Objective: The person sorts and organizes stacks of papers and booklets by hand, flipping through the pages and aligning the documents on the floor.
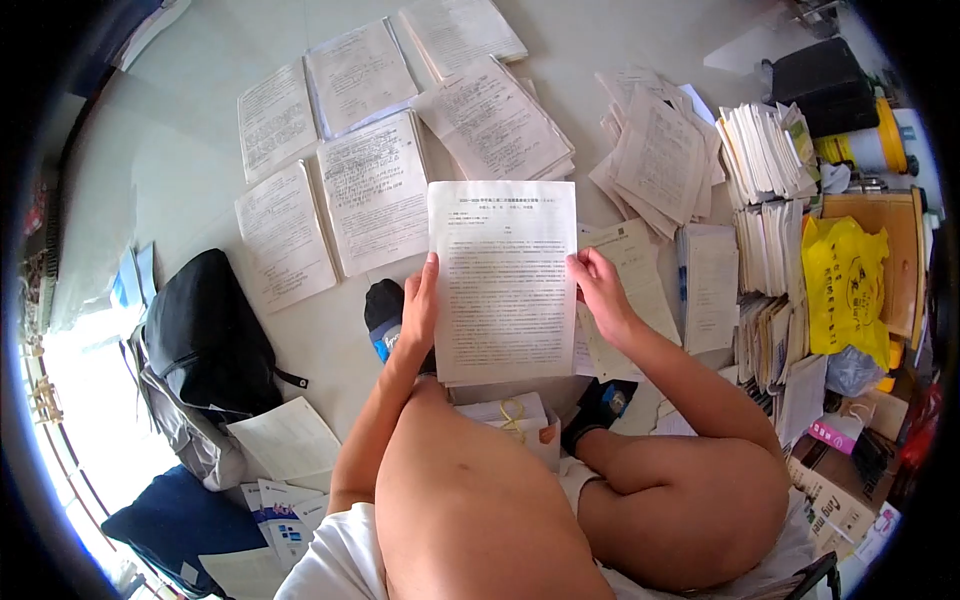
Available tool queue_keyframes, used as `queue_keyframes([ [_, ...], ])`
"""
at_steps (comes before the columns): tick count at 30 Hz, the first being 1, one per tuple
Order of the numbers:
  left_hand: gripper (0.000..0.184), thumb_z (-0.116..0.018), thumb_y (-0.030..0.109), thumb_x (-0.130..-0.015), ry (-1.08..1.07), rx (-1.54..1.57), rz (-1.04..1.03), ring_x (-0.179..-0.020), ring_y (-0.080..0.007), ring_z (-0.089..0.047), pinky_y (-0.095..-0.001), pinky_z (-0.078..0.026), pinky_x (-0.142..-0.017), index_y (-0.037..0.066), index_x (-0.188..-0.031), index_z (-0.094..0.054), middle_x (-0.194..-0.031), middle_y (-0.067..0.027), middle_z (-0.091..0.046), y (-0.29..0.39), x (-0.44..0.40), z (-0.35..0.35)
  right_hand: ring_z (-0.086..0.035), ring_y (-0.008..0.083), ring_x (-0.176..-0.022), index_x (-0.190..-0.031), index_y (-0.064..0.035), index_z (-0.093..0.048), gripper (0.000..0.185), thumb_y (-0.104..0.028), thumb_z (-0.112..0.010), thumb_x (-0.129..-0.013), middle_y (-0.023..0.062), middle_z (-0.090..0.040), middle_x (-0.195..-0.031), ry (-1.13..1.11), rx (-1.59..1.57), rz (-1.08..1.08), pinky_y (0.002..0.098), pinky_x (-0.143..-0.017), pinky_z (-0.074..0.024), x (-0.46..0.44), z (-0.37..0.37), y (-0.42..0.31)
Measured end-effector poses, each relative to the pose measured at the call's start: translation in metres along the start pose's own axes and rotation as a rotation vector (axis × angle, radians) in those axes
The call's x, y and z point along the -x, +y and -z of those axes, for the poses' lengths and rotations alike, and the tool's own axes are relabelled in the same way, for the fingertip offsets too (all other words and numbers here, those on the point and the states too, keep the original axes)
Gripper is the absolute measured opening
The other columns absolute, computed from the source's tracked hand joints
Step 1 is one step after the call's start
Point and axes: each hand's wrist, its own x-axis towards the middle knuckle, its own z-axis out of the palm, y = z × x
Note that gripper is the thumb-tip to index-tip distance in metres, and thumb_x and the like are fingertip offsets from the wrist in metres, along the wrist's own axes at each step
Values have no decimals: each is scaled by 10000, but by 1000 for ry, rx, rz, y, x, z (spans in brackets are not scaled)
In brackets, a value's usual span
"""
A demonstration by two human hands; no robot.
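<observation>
A white printed sheet [505, 290], perhaps more than one layer, is held upright in the middle of the view. My left hand [421, 300] grips its left edge, with the thumb on the front. At its right edge, my right hand [603, 293] pinches the paper between thumb and curled fingers. Just below the sheet, between my legs, sits an open box [545, 440] with papers and a yellow band in it. Beyond the sheet lie several piles of written papers, among them one pile [372, 190] at the left and a fanned pile [495, 120] farther back.
Loose papers [660, 150] lie on the floor at the right, beside tall paper stacks [765, 240]. A yellow bag [846, 290] and a black case [820, 85] are at the far right. At the left are a black backpack [210, 335] and a dark blue cloth item [185, 530].
</observation>
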Motion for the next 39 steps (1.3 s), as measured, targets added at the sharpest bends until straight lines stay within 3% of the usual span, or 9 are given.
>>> queue_keyframes([
  [8,568,-554,457,-1023,-91,32,-111,-807,-130,-640,-279,-512,-756,-97,-1070,-674,-923,-92,-715,-15,-9,6,-573,173,-735,-940,2,-577,281,-264,-663,-970,66,-629,-808,56,259,115,333,-680,-475,-29,5,45],
  [9,502,-583,404,-1024,-57,51,-109,-706,-76,-574,-233,-475,-663,-78,-959,-706,-811,-27,-691,-7,-5,2,-578,183,-745,-929,2,-568,281,-260,-660,-970,82,-627,-807,58,252,112,341,-690,-477,-33,4,52],
  [17,505,-582,381,-1019,-140,-41,-37,-928,-129,-623,-287,-491,-852,-96,-1164,-666,-1035,-83,-704,-28,-24,20,-610,333,-761,-1031,-40,-471,183,-212,-534,-1035,167,-615,-846,170,441,275,435,-711,-487,-49,-14,89],
  [24,323,-652,150,-967,-177,-59,-104,-945,-124,-619,-280,-505,-892,-52,-1217,-682,-1077,-63,-695,-33,-29,15,-617,239,-732,-1029,-56,-512,192,-244,-491,-1064,137,-623,-835,462,532,280,415,-655,-488,-27,26,45],
  [28,413,-651,5,-890,-137,-140,-148,-955,-126,-641,-281,-530,-851,3,-1303,-646,-1046,-94,-723,-48,-41,15,-611,199,-759,-1055,-42,-559,216,-248,-495,-1066,86,-637,-857,685,590,374,363,-686,-496,-16,87,33],
  [31,542,-647,-20,-881,57,-379,-633,-959,-164,-679,-287,-549,-818,18,-1411,-540,-1048,-133,-734,-54,-41,9,-618,196,-777,-1064,-31,-578,225,-251,-531,-1053,97,-650,-877,667,511,412,357,-710,-500,-16,146,57],
  [34,574,-652,-31,-877,28,-106,-358,-1001,-192,-689,-310,-554,-842,7,-1425,-485,-1133,-174,-712,-37,-23,1,-617,189,-786,-1059,-24,-593,228,-249,-568,-1037,110,-662,-889,650,547,329,349,-723,-502,-4,178,75],
  [36,526,-632,-35,-916,7,-330,-226,-1076,-198,-629,-338,-525,-917,3,-1416,-473,-1209,-130,-668,-38,-31,9,-616,203,-770,-1051,-22,-595,222,-242,-589,-1022,120,-662,-879,639,637,249,346,-723,-502,5,189,85],
  [39,462,-658,-15,-896,-28,-165,-256,-1037,-201,-666,-322,-555,-850,-16,-1335,-511,-1195,-176,-680,-45,-33,11,-637,230,-775,-1081,-21,-597,214,-219,-614,-1003,117,-662,-871,619,816,214,360,-728,-511,15,199,99],
])
